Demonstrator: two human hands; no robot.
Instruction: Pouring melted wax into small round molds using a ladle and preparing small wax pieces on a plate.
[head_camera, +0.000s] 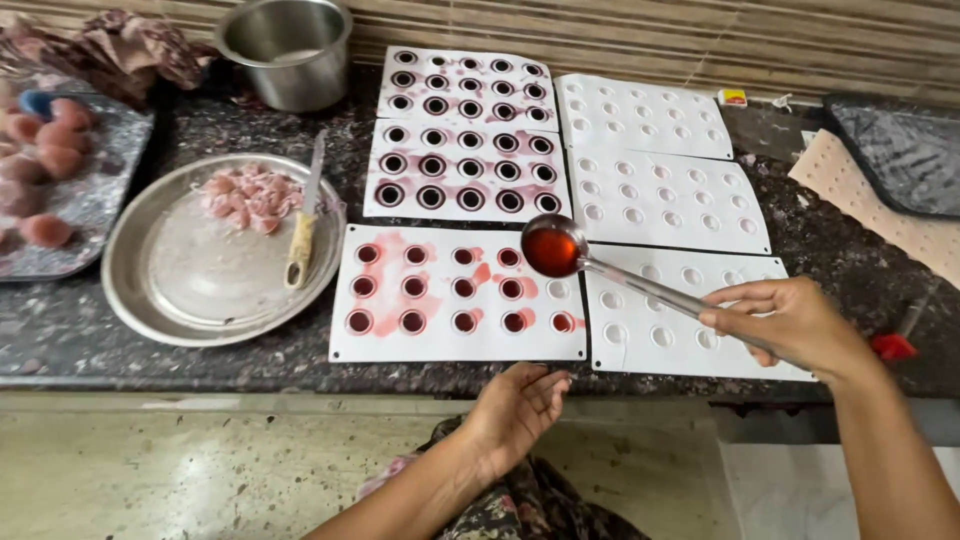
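My right hand grips the handle of a steel ladle whose bowl holds red liquid. The bowl hovers over the upper right corner of a white mould tray, where most round cavities hold red liquid and pink spills stain the surface. My left hand rests open at the counter's front edge, just below that tray, holding nothing. Two more filled mould trays lie behind it. Three white trays with unfilled cavities lie to the right, under the ladle's handle.
A round steel plate with pink pieces and a knife sits left of the trays. A steel pot stands at the back. A grey tray with reddish lumps lies far left. A dark tray sits far right.
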